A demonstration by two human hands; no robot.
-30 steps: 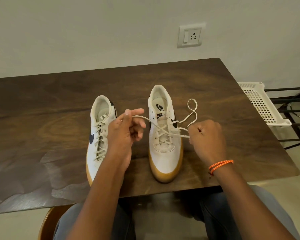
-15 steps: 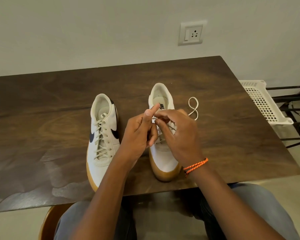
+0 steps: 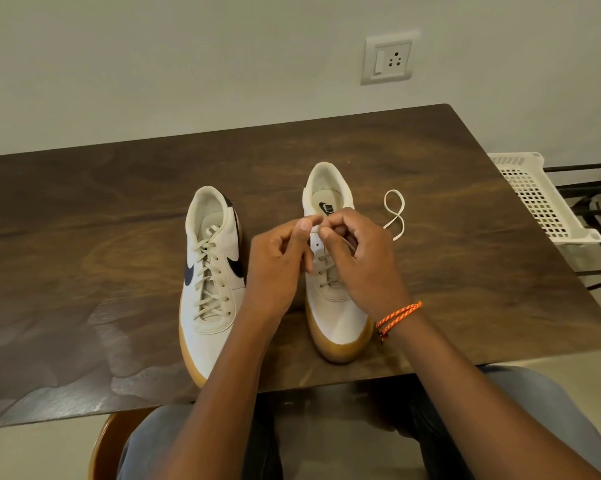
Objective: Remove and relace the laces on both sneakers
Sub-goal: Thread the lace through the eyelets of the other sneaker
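Two white sneakers with gum soles stand on the wooden table (image 3: 84, 254), toes toward me. The left sneaker (image 3: 210, 282) is laced up to its top eyelets. Over the tongue of the right sneaker (image 3: 337, 317) my two hands meet. My left hand (image 3: 278, 268) pinches the cream lace (image 3: 394, 216) between thumb and forefinger. My right hand (image 3: 358, 261) grips the same lace just beside it. One end of the lace lies in a loop on the table to the right of the shoe. My hands hide the upper eyelets.
A white perforated plastic basket (image 3: 541, 202) sits on a black metal rack off the table's right edge. A wall socket (image 3: 391, 58) is on the wall behind. My knees and a wooden chair edge (image 3: 105, 441) are below the table's near edge.
My hands, pulled apart with the lace stretched between them a second ago, have come together over the right sneaker's tongue. The loose lace end has settled into a loop on the table.
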